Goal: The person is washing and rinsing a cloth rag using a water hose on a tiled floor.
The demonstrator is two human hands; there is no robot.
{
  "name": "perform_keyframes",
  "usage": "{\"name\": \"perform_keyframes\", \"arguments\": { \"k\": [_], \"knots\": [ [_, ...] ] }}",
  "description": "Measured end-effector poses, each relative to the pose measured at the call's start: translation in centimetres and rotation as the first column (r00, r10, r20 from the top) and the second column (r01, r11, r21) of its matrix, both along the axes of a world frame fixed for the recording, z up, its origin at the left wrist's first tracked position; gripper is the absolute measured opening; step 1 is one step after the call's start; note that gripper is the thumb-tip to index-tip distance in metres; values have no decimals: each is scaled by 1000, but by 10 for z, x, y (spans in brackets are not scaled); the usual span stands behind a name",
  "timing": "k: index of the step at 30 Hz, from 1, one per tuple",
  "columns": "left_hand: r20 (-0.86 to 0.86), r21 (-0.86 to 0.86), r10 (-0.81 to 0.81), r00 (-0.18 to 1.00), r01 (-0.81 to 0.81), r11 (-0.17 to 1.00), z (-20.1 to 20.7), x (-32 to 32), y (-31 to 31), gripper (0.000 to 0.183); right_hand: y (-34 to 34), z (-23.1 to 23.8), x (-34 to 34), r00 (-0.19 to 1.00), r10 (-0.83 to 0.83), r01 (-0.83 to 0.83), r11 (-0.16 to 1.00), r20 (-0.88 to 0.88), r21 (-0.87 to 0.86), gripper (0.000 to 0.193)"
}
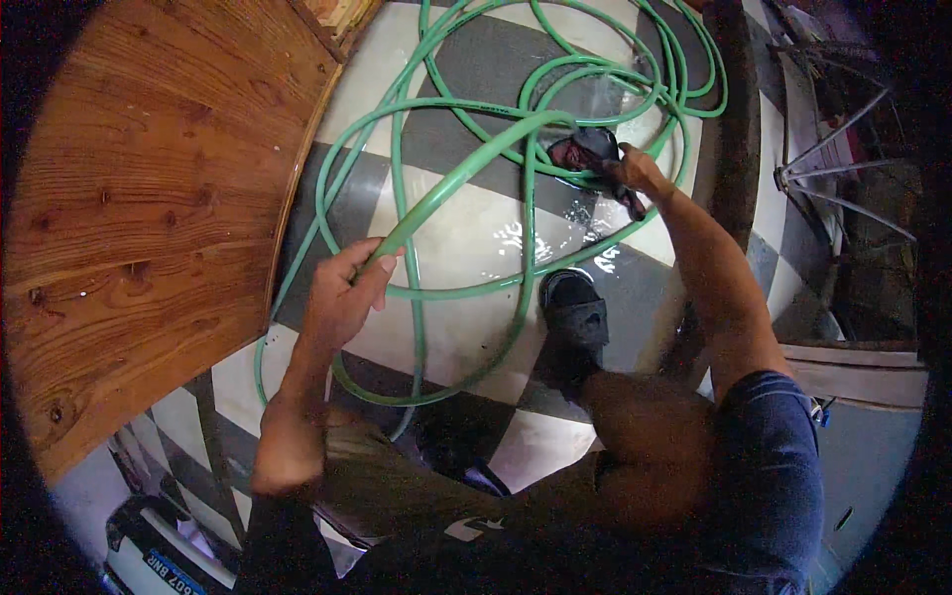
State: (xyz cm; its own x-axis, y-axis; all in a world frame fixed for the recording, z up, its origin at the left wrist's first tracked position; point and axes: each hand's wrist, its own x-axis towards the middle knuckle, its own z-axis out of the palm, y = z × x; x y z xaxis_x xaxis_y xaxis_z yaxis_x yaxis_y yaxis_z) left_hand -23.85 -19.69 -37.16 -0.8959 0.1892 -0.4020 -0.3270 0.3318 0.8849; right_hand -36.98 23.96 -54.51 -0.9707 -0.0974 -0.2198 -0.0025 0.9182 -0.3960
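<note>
My left hand [347, 283] is closed around a green garden hose [466, 169], a little back from its end. The hose arches up and to the right, and its mouth points at a dark, wet, shoe-shaped thing [587, 151] with a reddish inside. Water seems to run from the mouth onto it. At one end this thing is gripped by my right hand [643, 174], just above the wet floor; its exact kind is hard to make out. Below it, a black slide sandal [575, 312] is on my foot.
Loose loops of the hose lie across the checkered tile floor [451, 347], with puddles shining near my foot. A wooden panel [169, 198] stands on the left. A dark ledge [729, 129] and a thin metal frame [783, 178] are on the right. Part of a vehicle [149, 545] shows at lower left.
</note>
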Motion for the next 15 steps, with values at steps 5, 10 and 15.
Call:
{"name": "perform_keyframes", "arguments": {
  "k": [5, 10, 15],
  "knots": [
    [-5, -5, -78, 997, 78, 997, -1, 0, -3, 22, 7, -70, -7, 998, 30, -22, 986, -49, 165, 47],
    [21, 0, -40, 999, 40, 999, 6, 1, -1, 23, -10, -49, -7, 993, 92, -91, 996, -75, 19, 37],
    [-3, 33, -88, 996, 88, 996, 4, -1, -2, 23, -53, 13, 1, 987, -45, 83, 965, -156, 249, 34]
  ]
}}
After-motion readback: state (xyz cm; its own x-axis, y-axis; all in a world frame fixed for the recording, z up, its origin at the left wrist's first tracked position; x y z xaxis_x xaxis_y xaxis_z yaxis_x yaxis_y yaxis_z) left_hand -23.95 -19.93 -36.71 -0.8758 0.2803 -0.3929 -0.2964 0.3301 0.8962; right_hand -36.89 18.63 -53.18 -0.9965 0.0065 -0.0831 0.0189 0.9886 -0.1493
